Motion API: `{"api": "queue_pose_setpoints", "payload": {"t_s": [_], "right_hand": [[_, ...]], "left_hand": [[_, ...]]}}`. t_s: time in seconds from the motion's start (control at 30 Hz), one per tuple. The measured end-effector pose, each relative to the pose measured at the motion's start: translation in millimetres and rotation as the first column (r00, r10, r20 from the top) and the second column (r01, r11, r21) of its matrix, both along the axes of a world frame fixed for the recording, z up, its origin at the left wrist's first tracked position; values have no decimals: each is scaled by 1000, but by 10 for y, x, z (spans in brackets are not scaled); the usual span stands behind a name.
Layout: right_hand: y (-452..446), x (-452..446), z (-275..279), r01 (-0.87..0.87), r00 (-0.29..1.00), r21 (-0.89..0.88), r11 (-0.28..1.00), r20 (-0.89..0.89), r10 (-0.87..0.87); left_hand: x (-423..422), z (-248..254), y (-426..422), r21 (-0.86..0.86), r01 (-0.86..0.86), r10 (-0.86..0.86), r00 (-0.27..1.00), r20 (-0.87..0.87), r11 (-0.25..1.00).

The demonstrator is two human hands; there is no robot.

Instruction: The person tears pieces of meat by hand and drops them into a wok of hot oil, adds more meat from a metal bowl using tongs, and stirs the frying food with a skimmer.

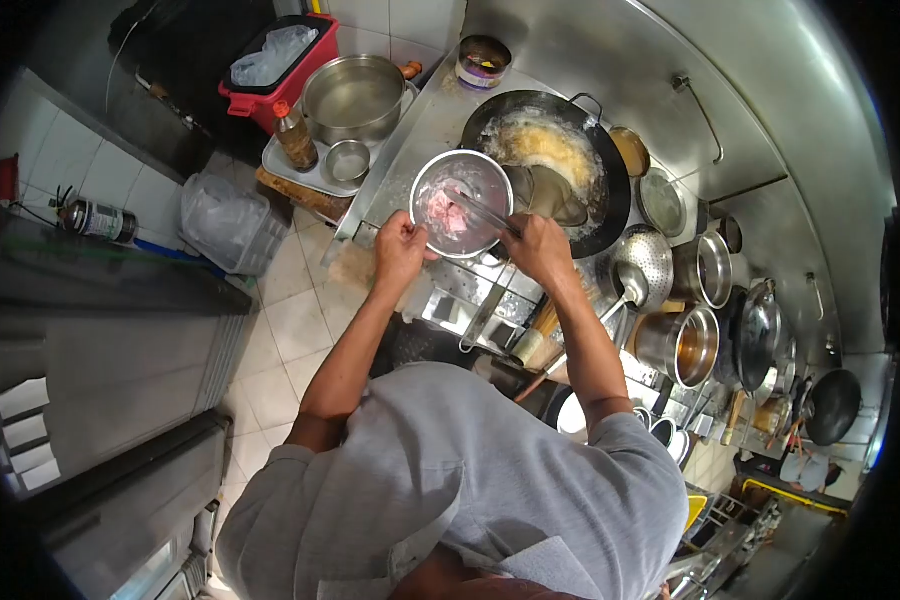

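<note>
My left hand [402, 250] grips the near left rim of a round metal bowl [420, 190], fingers closed on its edge. A few pale pink pieces of raw meat [447, 214] lie inside, in a wet, whitish coating. My right hand [542, 247] is closed round a long metal utensil [485, 212] that looks like tongs; its far end reaches into the bowl, among the meat. Just beyond and to the right of the bowl sits a large black wok [615, 190], with frothing, golden bubbling oil [540, 140] in it.
A perforated skimmer [652, 258], a ladle [630, 280] and metal pots [678, 345] stand to the right. On the left are a large basin [355, 98], a sauce bottle [295, 138], a small metal bowl [348, 162] and a red bin [260, 112]. A steel wall [650, 60] rises behind.
</note>
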State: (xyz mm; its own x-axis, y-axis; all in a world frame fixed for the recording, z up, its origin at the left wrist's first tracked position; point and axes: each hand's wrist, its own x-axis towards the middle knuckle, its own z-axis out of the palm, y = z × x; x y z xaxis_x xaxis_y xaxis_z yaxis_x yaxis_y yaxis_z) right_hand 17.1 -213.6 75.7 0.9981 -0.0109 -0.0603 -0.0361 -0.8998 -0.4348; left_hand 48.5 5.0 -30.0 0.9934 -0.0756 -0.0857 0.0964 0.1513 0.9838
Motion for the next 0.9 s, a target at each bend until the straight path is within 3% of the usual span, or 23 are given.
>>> {"api": "queue_pose_setpoints", "payload": {"t_s": [0.2,0.27,0.33,0.43,0.5,0.6,0.63,0.77,0.83,0.87,0.9], "right_hand": [[-261,-113,359,148,989,130,980,-2,-149],[-544,-57,362,211,966,151,966,120,-230],[-919,80,299,352,932,-12,936,93,-349],[-1609,355,-168,380,913,-136,915,211,-348],[-2070,570,-615,486,874,-369,793,190,-447],[-2445,736,-1046,532,845,-361,766,159,-511],[-2394,713,-992,507,855,-434,745,143,-499],[-1518,394,-228,485,874,-408,773,228,-429],[-1012,191,146,284,953,-96,954,142,-269],[-772,101,283,197,980,-58,979,31,-196],[-603,-5,269,71,994,41,997,76,-74]], "left_hand": [[7,108,-5,-24,-35,33,995,-92,999],[-2,140,15,-18,-33,31,993,-117,999],[-24,137,45,-5,-69,68,991,-115,998],[-20,59,91,-17,-71,69,991,-112,997],[-44,24,106,-19,-79,77,992,-96,997],[-45,16,155,-4,-74,74,992,-101,997],[-37,1,158,-9,-73,71,991,-114,997],[-42,11,172,-50,-103,96,988,-118,993],[-11,-26,189,-32,-100,96,990,-99,994],[-1,-14,187,-25,-105,102,990,-98,994],[9,9,163,-44,-120,115,988,-101,992]]}}
